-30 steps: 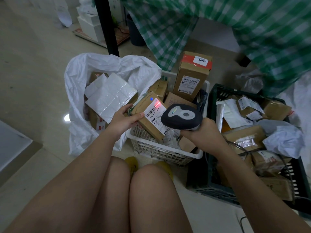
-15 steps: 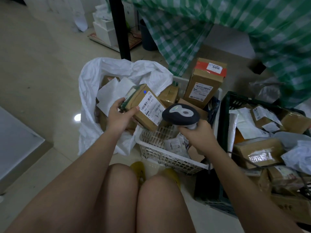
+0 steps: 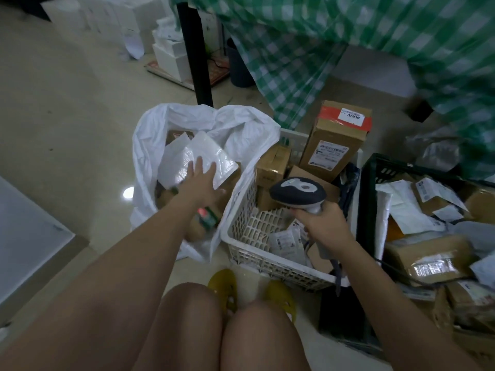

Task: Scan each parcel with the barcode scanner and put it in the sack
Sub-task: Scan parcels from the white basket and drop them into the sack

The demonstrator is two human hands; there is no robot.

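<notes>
Head view: a pale tiled floor (image 3: 67, 124) carries everything. A green checked cloth (image 3: 375, 49) hangs from above at the back, beside a black post (image 3: 194, 49), with white boxes (image 3: 171, 57) stacked on the floor behind it. The white sack (image 3: 150, 145) stands open on the floor to the left, holding brown boxes and a white padded mailer (image 3: 192, 153). Just right of it sits a white basket (image 3: 267, 259) with more parcels, among them a tall brown box (image 3: 333, 145) standing upright. A dark crate (image 3: 368, 199) on the far right is heaped with parcels.

The left hand (image 3: 199, 183) reaches over the sack's mouth with its fingers straight and spread, holding nothing. A blurred brown parcel (image 3: 203, 223) lies below the forearm inside the sack. The right hand (image 3: 325, 223) has its fingers wrapped round the handle of the barcode scanner (image 3: 297, 191), held over the white basket.
</notes>
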